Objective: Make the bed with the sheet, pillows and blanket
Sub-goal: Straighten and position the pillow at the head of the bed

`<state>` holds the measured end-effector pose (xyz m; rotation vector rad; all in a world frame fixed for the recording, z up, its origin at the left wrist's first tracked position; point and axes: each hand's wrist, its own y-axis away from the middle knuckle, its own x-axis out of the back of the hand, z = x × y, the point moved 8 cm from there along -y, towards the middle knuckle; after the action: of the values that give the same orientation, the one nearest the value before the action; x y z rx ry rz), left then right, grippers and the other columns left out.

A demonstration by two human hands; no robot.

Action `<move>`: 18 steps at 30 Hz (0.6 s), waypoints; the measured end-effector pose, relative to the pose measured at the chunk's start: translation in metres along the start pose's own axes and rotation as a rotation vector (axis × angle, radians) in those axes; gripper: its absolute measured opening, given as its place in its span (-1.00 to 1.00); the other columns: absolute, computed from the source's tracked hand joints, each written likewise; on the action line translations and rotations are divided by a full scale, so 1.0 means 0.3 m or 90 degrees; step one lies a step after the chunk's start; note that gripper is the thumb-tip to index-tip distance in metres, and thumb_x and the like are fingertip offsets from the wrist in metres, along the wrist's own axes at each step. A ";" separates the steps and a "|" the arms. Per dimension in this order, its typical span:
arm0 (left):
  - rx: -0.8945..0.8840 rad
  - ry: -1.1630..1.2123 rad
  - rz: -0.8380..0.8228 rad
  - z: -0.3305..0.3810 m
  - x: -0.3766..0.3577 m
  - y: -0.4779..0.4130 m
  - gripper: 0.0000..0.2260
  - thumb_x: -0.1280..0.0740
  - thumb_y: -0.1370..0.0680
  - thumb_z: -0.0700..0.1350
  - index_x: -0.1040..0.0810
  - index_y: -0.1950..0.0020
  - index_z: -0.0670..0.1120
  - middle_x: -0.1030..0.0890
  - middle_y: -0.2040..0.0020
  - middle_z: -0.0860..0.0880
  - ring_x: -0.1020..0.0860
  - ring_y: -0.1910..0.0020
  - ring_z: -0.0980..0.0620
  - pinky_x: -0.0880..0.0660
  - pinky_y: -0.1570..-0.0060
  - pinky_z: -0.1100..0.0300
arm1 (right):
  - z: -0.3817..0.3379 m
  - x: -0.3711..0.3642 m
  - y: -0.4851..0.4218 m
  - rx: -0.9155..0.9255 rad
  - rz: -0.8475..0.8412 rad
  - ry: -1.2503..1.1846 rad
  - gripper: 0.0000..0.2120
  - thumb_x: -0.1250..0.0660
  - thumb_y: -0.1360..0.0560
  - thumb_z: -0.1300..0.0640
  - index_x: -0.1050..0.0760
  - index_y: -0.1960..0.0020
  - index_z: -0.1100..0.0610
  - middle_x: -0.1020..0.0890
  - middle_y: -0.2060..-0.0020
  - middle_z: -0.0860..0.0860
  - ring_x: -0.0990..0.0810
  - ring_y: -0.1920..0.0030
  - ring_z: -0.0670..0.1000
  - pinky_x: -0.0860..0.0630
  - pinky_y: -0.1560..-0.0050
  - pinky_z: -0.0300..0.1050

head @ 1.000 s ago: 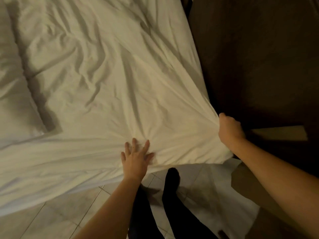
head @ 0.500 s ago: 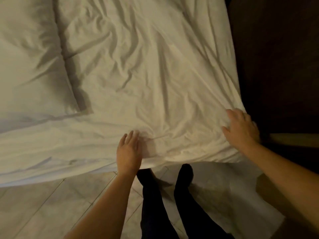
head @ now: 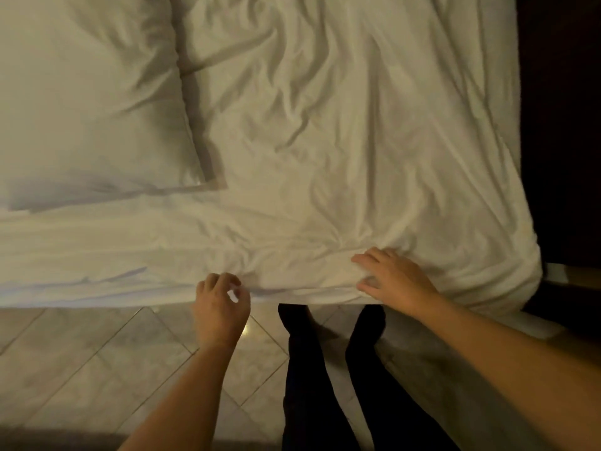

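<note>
Sheet (head: 325,141): white and heavily creased, lying spread over the bed (head: 517,275) and hanging over the near edge toward the tiled floor (head: 97,359). Creases are fanning out from a gathered spot at 11 o'clock of the right hand.

Right hand (head: 395,281): lying palm-down on the sheet at the near edge, about 5 o'clock in the view. The fingers are spread apart and straight, pointing toward 10 o'clock and pressing the cloth; nothing is being clamped. The sheet is lying under this hand and stretching away from 9 through 12 to 3 o'clock of it. The bed corner is sitting near, at its 3 o'clock.

Left hand (head: 221,307): hanging at the sheet's overhanging edge, around 6 o'clock in the view, at 8 o'clock of the right hand and apart from it. The fingers are curled in toward the thumb, right at the cloth. A white patch is showing between thumb and fingers; cannot tell whether cloth is being pinched or only seen through the gap. The sheet is lying at 12 o'clock of this hand, with floor beneath the wrist.

Pillow (head: 87,92): white, resting on the sheet at 10 o'clock in the view, well apart from both hands.

Legs (head: 309,369) in dark trousers are standing between the two forearms, toes reaching the hanging edge.
</note>
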<state>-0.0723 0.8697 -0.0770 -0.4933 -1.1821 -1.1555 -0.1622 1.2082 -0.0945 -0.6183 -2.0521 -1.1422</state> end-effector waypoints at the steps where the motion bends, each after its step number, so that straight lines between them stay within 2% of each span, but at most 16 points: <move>1: -0.027 -0.026 -0.040 -0.017 -0.020 0.002 -0.79 -0.47 -0.43 -0.23 -0.66 -0.04 -0.05 -0.61 -0.01 0.00 -0.53 -0.07 -0.13 -0.55 0.04 -0.01 | -0.010 -0.020 -0.005 -0.007 -0.027 0.002 -0.41 -0.38 -0.52 -0.18 -0.35 -0.50 -0.08 -0.44 -0.32 -0.06 -0.46 -0.29 0.07 -0.55 -0.11 0.05; 4: -0.137 -0.104 -0.142 -0.049 -0.077 -0.008 -0.49 -0.54 -0.44 -0.19 -0.58 -0.39 -0.06 -0.60 -0.34 -0.04 -0.50 -0.35 -0.15 -0.52 -0.33 -0.08 | -0.014 -0.060 -0.018 -0.044 -0.072 0.008 -0.29 -0.43 -0.52 -0.16 -0.23 -0.59 -0.10 -0.34 -0.48 -0.07 -0.35 -0.43 0.06 -0.46 -0.32 0.04; 6: -0.157 -0.101 -0.155 -0.058 -0.084 -0.035 -0.44 -0.56 -0.46 -0.15 -0.53 -0.45 -0.04 -0.56 -0.40 -0.03 -0.48 -0.40 -0.14 -0.47 -0.40 -0.09 | -0.019 -0.074 -0.027 -0.053 -0.064 0.021 -0.32 -0.43 -0.54 -0.08 -0.24 -0.59 -0.10 -0.35 -0.49 -0.06 -0.36 -0.42 0.07 -0.45 -0.31 0.00; 8: -0.150 -0.094 -0.150 -0.060 -0.082 -0.060 -0.48 -0.57 -0.46 -0.15 -0.55 -0.40 -0.05 -0.57 -0.35 -0.04 -0.50 -0.33 -0.17 -0.52 -0.31 -0.10 | -0.027 -0.076 -0.034 -0.057 -0.035 0.026 -0.40 -0.43 -0.55 0.01 -0.34 -0.55 -0.10 -0.42 -0.43 -0.06 -0.44 -0.34 0.09 -0.49 -0.20 0.00; 11: -0.092 -0.092 -0.118 -0.083 -0.066 -0.087 -0.57 -0.56 -0.44 -0.18 -0.55 -0.26 -0.05 -0.56 -0.21 -0.06 -0.50 -0.15 -0.20 -0.60 0.00 -0.14 | -0.043 -0.063 -0.043 -0.068 0.009 0.000 -0.53 -0.43 -0.55 0.12 -0.50 -0.44 -0.08 -0.51 -0.36 -0.06 -0.51 -0.24 0.13 -0.52 -0.06 0.02; 13: -0.043 -0.091 -0.106 -0.115 -0.060 -0.092 -0.68 -0.54 -0.46 -0.17 -0.56 -0.17 -0.05 -0.59 -0.08 -0.07 -0.50 -0.04 -0.20 -0.58 0.12 -0.13 | -0.045 -0.052 -0.047 -0.091 0.028 -0.010 -0.61 -0.42 -0.55 0.14 -0.57 -0.37 -0.06 -0.55 -0.32 -0.07 -0.52 -0.21 0.12 -0.53 -0.02 0.02; 16: -0.006 -0.087 -0.116 -0.165 -0.065 -0.084 -0.89 -0.48 -0.54 -0.10 -0.61 -0.02 -0.05 -0.65 0.07 -0.03 -0.52 0.01 -0.16 -0.56 0.14 -0.08 | -0.039 -0.038 -0.047 -0.139 0.046 -0.001 -0.72 -0.38 -0.58 0.08 -0.60 -0.28 -0.04 -0.60 -0.22 -0.05 -0.55 -0.18 0.12 -0.52 0.00 0.01; 18: -0.008 -0.050 -0.123 -0.181 -0.065 -0.073 -0.95 -0.43 -0.59 -0.08 -0.64 -0.01 -0.05 -0.65 0.09 -0.01 -0.53 -0.01 -0.13 -0.55 0.11 -0.06 | -0.029 -0.038 -0.040 -0.166 0.036 0.006 -0.75 -0.33 -0.61 0.03 -0.60 -0.27 -0.02 -0.63 -0.16 -0.02 -0.57 -0.16 0.12 -0.50 0.01 -0.01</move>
<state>-0.0658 0.8255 -0.1196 -0.4441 -1.3138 -1.3189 -0.1600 1.1939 -0.1064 -0.7896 -1.8794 -1.3873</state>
